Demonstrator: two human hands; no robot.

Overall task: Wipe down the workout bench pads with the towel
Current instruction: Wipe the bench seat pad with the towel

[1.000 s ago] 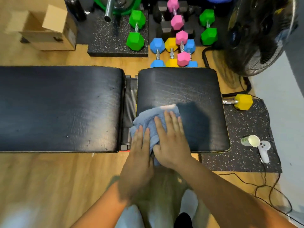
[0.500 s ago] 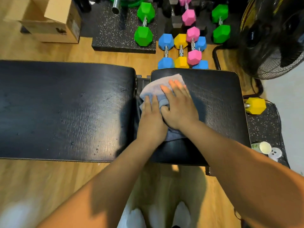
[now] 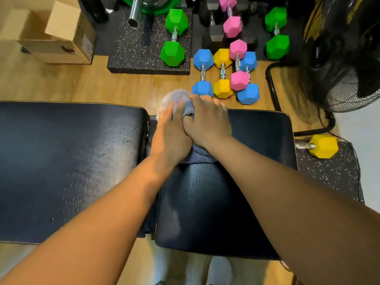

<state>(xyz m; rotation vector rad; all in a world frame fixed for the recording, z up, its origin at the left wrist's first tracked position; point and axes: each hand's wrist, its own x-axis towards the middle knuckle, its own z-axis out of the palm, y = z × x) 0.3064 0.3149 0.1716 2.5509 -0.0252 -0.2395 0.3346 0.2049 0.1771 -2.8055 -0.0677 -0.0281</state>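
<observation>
Straight ahead of the left grip (image 3: 170, 130) and right grip (image 3: 206, 122), side by side on the towel (image 3: 174, 97) at the far edge of the table's short pad (image 3: 257, 136), a blue dumbbell (image 3: 202, 87) and a yellow dumbbell (image 3: 223, 88) lie on the floor just past the fingertips. Right of the grips the pad is open to its edge, with a fan (image 3: 339, 48) and a lone yellow dumbbell (image 3: 323, 146) beyond. Left of them, across a narrow gap (image 3: 149, 128), the long pad (image 3: 72, 161) is open.
</observation>
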